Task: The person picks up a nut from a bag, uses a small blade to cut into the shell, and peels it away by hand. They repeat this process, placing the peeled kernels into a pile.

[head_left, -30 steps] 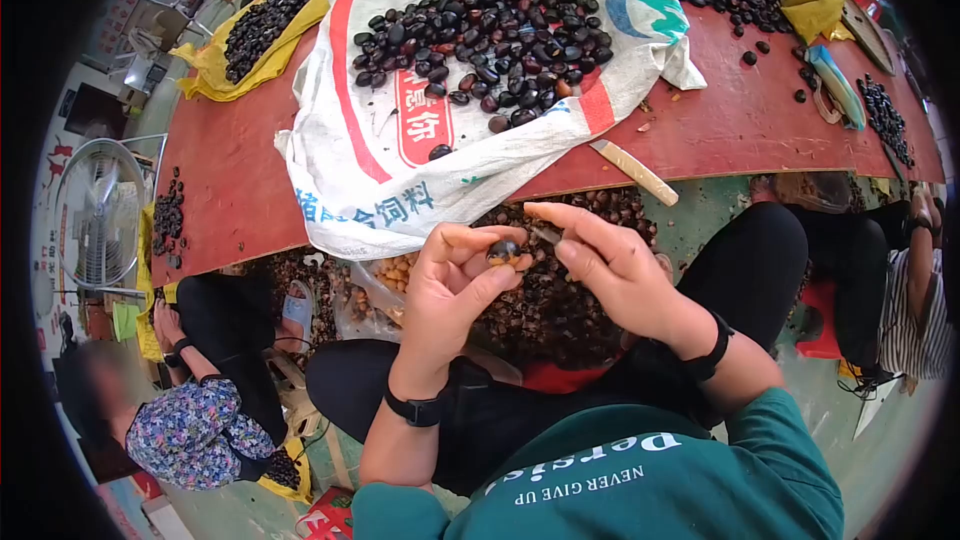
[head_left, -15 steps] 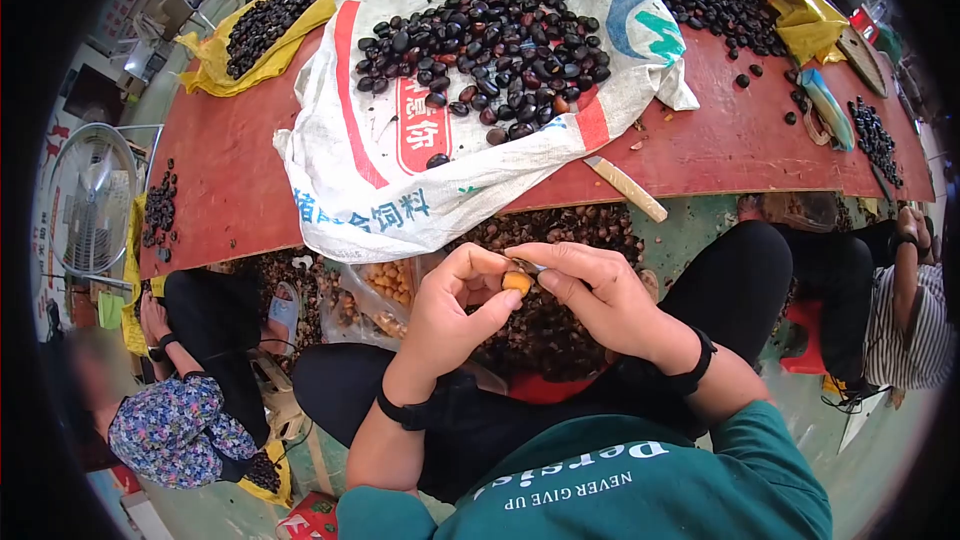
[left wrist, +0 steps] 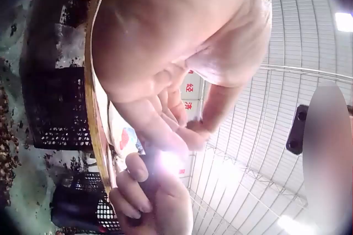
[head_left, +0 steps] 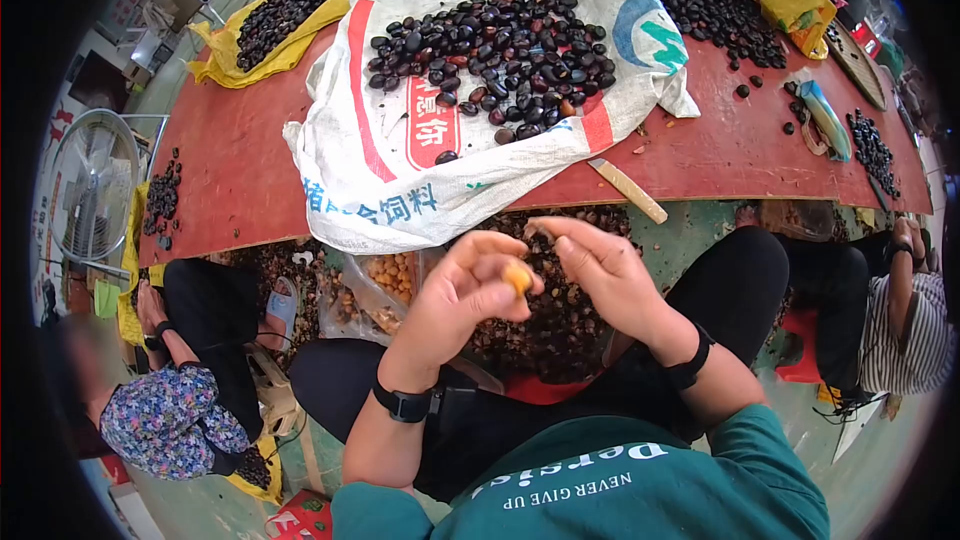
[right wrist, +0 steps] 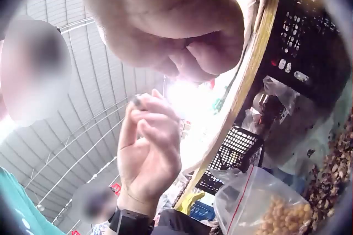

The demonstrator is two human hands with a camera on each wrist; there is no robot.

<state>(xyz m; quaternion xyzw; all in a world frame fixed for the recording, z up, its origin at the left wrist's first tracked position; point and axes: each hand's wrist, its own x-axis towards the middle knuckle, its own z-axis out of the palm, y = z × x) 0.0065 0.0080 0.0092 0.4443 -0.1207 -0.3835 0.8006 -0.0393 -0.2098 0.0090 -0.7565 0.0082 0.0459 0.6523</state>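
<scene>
In the head view my left hand pinches a smooth yellow-orange kernel between thumb and fingers, blurred by motion. A hand's width to the right, my right hand is curled, thumb close to index finger, around a small thin blade that is mostly hidden. A small brownish bit shows at its fingertips. Both hands hover over a heap of brown shells. The dark glossy nuts lie piled on a white printed sack in front.
The red table has its near edge just beyond the hands. On it lies a wooden-handled knife. A clear plastic bag of yellow kernels stands below at left. More nuts lie at both sides. A person sits at left, another at right.
The nut in my left hand showed dark shell, then a bared yellow side, and now looks mostly yellow. My hands met around it half a second ago and have since drawn apart.
</scene>
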